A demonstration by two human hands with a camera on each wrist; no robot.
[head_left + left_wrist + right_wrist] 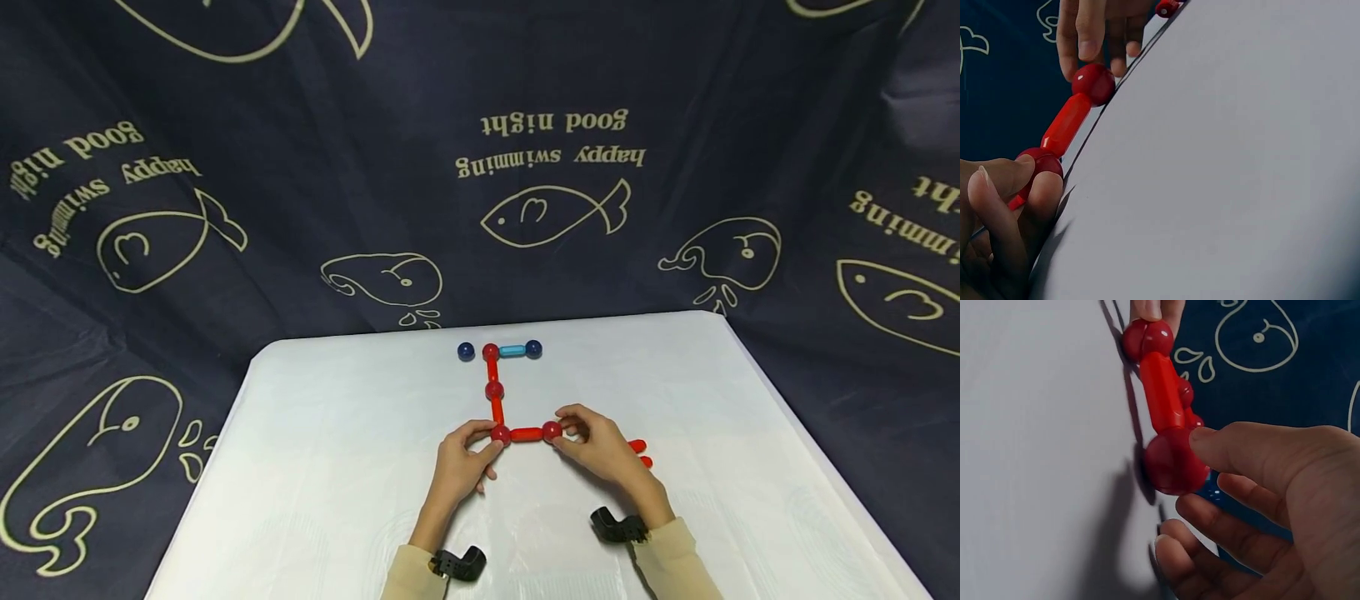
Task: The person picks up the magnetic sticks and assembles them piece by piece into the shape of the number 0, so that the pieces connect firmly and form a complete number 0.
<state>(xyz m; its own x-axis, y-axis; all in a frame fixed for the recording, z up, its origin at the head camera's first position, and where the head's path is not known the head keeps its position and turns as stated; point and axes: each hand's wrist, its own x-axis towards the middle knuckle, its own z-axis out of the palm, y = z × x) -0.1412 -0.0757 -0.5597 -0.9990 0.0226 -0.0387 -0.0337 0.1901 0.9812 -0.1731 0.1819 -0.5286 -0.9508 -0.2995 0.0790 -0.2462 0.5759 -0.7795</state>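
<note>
My left hand (459, 463) pinches a red ball (501, 435) at the corner of a joined shape of balls and rods. A red rod (527, 434) runs from it to another red ball (552, 431), which my right hand (604, 450) holds between thumb and fingers. In the right wrist view the thumb presses this ball (1175, 464). From the corner, more red rods (497, 410) lead away through a middle red ball (494, 390) to a far red ball (491, 352). There a light blue rod (512, 351) joins a dark blue ball (533, 348).
A loose dark blue ball (466, 351) lies left of the far red ball. Red rods (637, 446) lie on the white table (322, 433), partly hidden behind my right hand. A dark cloth (405, 192) with fish and whale drawings hangs behind the table.
</note>
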